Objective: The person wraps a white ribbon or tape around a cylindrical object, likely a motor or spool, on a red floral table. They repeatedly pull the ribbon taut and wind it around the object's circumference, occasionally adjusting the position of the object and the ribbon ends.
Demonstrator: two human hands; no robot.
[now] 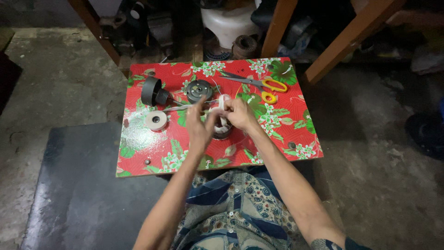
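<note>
Both hands meet near the centre of the red floral surface (277, 134). The left hand (200, 126) has its fingers curled closed around the near side of a round wound coil (222, 124) wrapped in white tape. The right hand (239, 114), at three o'clock of the coil, pinches the white wrapping at its top, fingers closed on it. A thin strip of tape runs from the coil toward nine o'clock. A white tape roll (156, 120) lies at nine o'clock, well apart. A black cylindrical housing (152, 91) sits at ten o'clock, a dark round rotor (200, 90) at eleven, and yellow-handled scissors (261, 84) at one o'clock.
</note>
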